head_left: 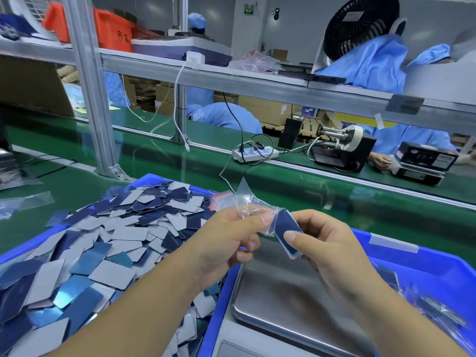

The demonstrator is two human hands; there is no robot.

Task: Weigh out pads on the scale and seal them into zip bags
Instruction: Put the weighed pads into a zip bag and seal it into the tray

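My left hand pinches a small clear zip bag by its mouth, above the scale. My right hand grips a small stack of dark blue pads, its upper end touching the bag's opening. Below both hands lies the bare steel pan of the scale. To the left, a blue bin is heaped with several loose blue and grey pads.
A second blue bin on the right holds filled bags. Beyond runs a green conveyor belt with a power strip and a tape dispenser. Aluminium posts and a shelf rise behind; people in blue coats work opposite.
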